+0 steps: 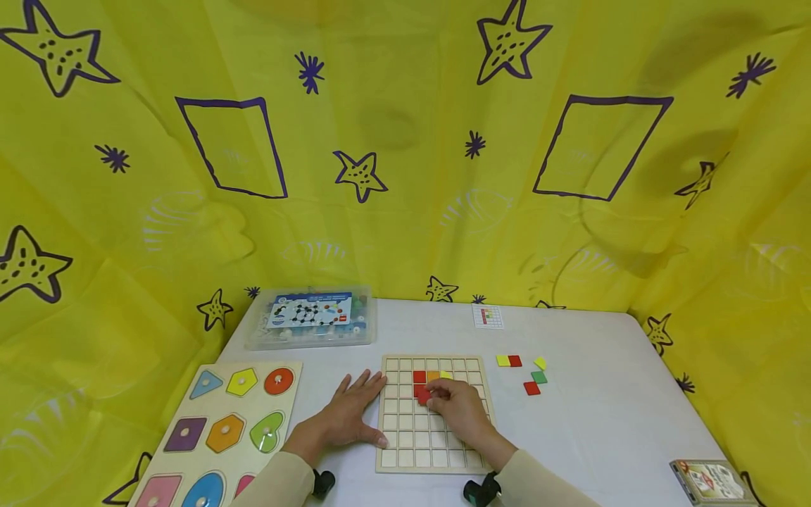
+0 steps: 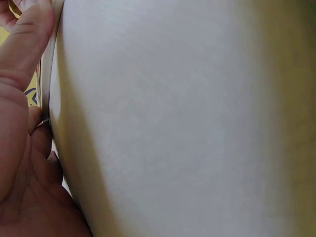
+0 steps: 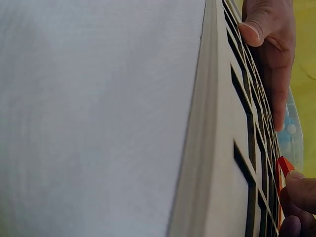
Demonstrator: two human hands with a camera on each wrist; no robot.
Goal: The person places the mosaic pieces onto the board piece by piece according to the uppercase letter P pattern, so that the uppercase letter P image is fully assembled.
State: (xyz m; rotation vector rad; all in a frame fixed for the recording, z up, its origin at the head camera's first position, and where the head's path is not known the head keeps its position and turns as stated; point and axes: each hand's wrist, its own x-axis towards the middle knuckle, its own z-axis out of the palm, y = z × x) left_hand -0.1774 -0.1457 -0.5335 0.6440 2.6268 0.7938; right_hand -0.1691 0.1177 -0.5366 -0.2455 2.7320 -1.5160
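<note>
A wooden grid board [image 1: 405, 461] lies on the white table. Two red square tiles [image 1: 419, 377] are set one below the other in its upper cells, with an orange tile [image 1: 434, 375] and a yellow tile [image 1: 446, 375] beside the upper one. My right hand [image 1: 465, 415] pinches a red square tile [image 3: 285, 166] between thumb and fingertips, tilted just over the cells below the red ones. My left hand [image 1: 345, 414] rests at the board's left edge, fingers straight and spread, thumb at the frame.
Loose yellow, red and green tiles [image 1: 538, 377] lie right of the board. A small pattern card [image 1: 488, 317] is behind it. A wooden shape puzzle [image 1: 218, 401] sits at left, a clear plastic case [image 1: 310, 338] at back left, and a small box [image 1: 712, 482] at front right.
</note>
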